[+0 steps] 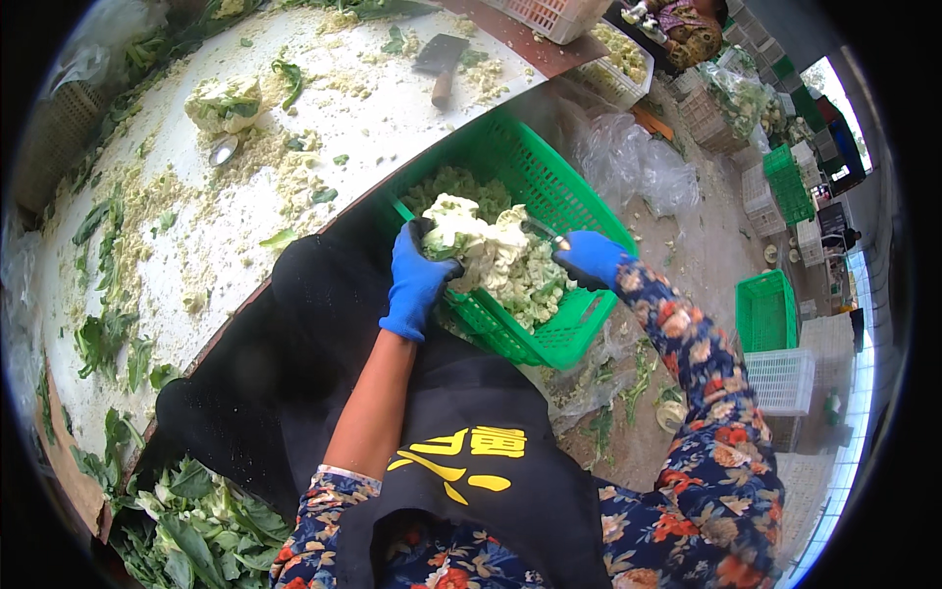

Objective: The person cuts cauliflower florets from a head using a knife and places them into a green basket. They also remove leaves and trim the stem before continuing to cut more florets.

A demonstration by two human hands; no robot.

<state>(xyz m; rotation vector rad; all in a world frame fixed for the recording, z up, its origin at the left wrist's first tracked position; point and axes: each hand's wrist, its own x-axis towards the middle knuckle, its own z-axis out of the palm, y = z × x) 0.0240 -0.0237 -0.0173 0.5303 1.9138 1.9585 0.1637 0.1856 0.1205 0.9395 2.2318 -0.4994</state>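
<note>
My left hand [421, 276], in a blue and black glove, grips a cauliflower head [460, 227] over a green plastic crate [544, 173]. In my right hand [591, 259], gloved alike, is a small knife [543, 230], its blade against the right side of the cauliflower. Cut cauliflower florets [533, 291] lie in the crate below both hands. On the white table at the left rest another cauliflower head [224, 104], a shiny round metal piece [223, 151] and a cleaver [441, 62] with a wooden handle.
Crumbs and leaf scraps are strewn over the white table [243, 221]. Cauliflower leaves [199, 523] are heaped at lower left. Clear plastic film [633, 162] lies on the floor beyond the crate. An empty green crate [765, 313] and stacked white crates stand at right. Another person [681, 29] is at the top.
</note>
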